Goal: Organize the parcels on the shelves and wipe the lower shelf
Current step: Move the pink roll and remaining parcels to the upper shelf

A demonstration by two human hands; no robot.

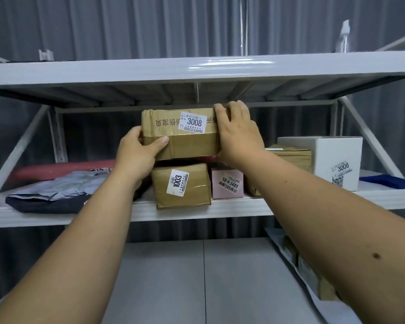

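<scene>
While my left hand and right hand curled their fingers round the ends of the 3008 box, resting atop the 1003 box on the middle shelf, I judged stacking underway; squaring it came next.

middle shelf: flat mailer bags left; brown box, pink box, white box, blue cloth rightward.
</scene>
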